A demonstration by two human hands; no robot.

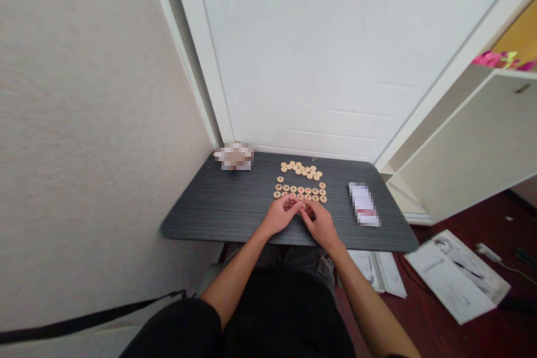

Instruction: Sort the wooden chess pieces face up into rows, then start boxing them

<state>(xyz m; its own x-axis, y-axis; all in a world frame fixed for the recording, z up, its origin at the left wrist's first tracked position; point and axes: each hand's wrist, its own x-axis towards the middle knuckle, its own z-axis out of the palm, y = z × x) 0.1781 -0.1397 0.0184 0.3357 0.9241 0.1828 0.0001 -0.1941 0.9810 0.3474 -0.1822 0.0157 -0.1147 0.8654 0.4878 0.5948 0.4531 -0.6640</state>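
Note:
Several round wooden game pieces [300,191] lie in rows on a dark table [218,207], and a loose heap of the same pieces [301,169] sits farther back. My left hand [282,213] and my right hand [319,224] meet at the near edge of the rows, fingertips together over the closest pieces. The fingers of both hands are curled and pinched. What each pinch holds is too small to make out.
A blurred small object [234,156] sits at the table's back left corner, and a blurred flat packet [363,204] lies at the right. A white door stands behind the table, a white cabinet [470,140] to the right. Papers and a cardboard sheet [457,274] lie on the red floor.

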